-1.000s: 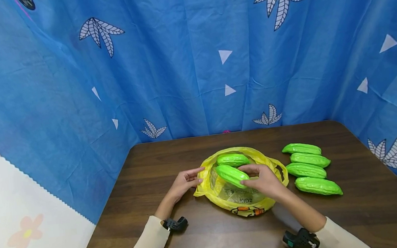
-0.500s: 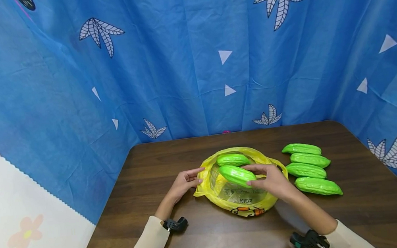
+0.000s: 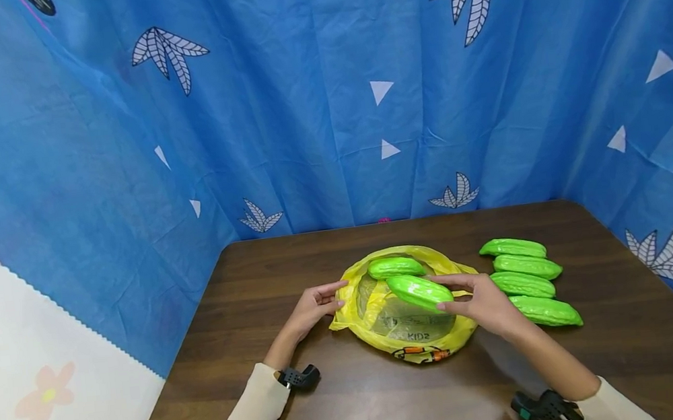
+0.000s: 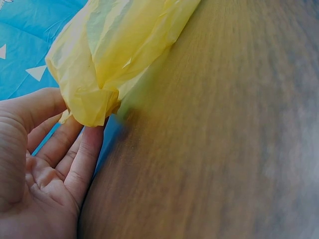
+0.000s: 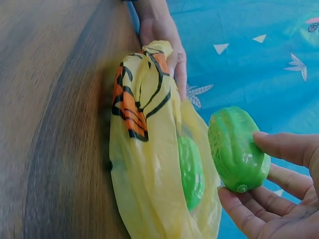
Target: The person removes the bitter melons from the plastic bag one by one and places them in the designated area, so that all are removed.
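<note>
A yellow plastic bag [image 3: 357, 333] stands with its mouth spread on the table. At the bag's left rim my left hand [image 3: 310, 312] pinches the plastic between thumb and fingers; the left wrist view shows the gathered yellow film [image 4: 99, 94] there. My right hand [image 3: 485, 300] holds a green bitter melon [image 3: 419, 292] by one end, thumb on one side and fingers on the other, above the bag's opening. Inside the bag, toward its far side, lies another bitter melon [image 3: 395, 267]. In the right wrist view the held bitter melon [image 5: 238, 149] is apart from the bag wall.
On the table's right side several green bitter melons [image 3: 527, 264] lie in a row, close to my right hand. The brown wooden table [image 3: 355, 404] ends at a blue patterned curtain [image 3: 302, 105] behind. A white cloth [image 3: 34, 361] hangs at the left.
My right hand has moved to the right with the bitter melon, from the middle of the bag's opening toward its right side. The left hand stays at the rim.
</note>
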Motion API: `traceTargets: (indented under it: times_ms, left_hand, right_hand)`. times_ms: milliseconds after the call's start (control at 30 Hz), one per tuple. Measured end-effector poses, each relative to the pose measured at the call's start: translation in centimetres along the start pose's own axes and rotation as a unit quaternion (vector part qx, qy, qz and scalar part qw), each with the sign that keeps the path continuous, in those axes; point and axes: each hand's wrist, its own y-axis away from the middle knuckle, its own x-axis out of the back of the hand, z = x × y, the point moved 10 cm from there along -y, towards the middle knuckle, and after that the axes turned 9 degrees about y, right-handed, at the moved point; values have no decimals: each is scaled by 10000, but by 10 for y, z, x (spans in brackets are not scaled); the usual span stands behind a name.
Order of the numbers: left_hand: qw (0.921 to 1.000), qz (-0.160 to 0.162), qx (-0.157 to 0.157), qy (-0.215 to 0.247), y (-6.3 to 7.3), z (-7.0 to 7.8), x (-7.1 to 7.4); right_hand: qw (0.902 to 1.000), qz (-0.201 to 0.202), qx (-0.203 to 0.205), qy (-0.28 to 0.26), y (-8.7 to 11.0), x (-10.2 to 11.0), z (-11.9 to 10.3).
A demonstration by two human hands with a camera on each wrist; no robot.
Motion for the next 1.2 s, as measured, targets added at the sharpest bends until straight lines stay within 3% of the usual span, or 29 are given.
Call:
traceTargets:
  times_ms: [600, 1000, 1200]
  left_hand:
    - [9997, 118, 201, -58, -1, -3, 1]
    - [9998, 107, 181, 36, 0, -1, 0]
    - [9997, 59, 200, 117, 0, -1, 0]
  right_hand:
    - [9999, -33, -79, -117, 25, 30, 11]
    - [9993, 215, -35, -296, 41, 48, 16]
    - [9995, 302, 68, -48, 50, 58, 19]
